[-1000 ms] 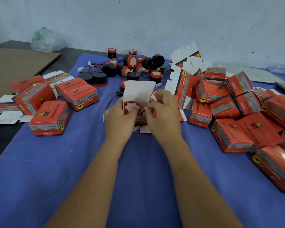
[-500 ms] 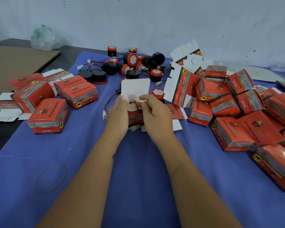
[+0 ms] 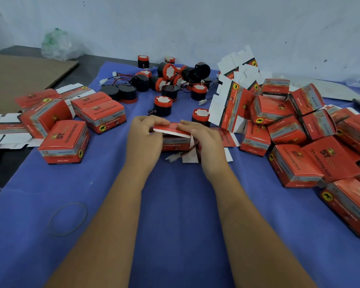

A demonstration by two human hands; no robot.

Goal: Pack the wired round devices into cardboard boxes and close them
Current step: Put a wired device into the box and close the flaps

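Lying near the cloth's (image 3: pixel 175 204) front-left edge is a rubber band (image 3: pixel 68 218). At mid-cloth, the left hand (image 3: pixel 142 140) and right hand (image 3: pixel 206 142) grasp a box (image 3: pixel 175 140), folding its lid down. Loose devices (image 3: pixel 168 76) crowd the far edge.

One head-worn wide-angle view looks forward and down from close above the blue cloth (image 3: pixel 175 204). Forearms enter from the frame's bottom; the wall (image 3: pixel 195 28) fills the top.
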